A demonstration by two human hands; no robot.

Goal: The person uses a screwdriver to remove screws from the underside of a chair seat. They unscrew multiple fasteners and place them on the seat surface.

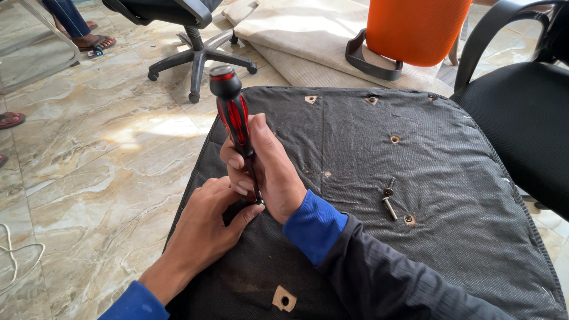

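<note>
Your right hand (269, 172) has its fingers (236, 163) curled tight around the lower grip of a red-and-black screwdriver (235, 121) — fully closed on it, thumb side toward you. Your left hand (207, 228) sits just below, its fingers (249, 214) loosely bent and pinching at the base of the shaft where the tip meets the fabric; whether they grip the tip or only steady it cannot be told.

The screwdriver stands nearly upright, long axis vertical with a slight lean of the black cap away from you and to the left, tip pointing down into the left edge of the upturned seat pad (427, 195).

That pad, covered in dark mesh cloth, lies flat and fills most of the view, with several torn screw holes showing pale wood. A loose bolt (388, 198) with its washer lies on the cloth, well apart to the right of your hands — beside one hole.

Beyond: marble floor (89, 154), an office-chair base (195, 56), beige cushions (308, 35), an orange chair (415, 29).
</note>
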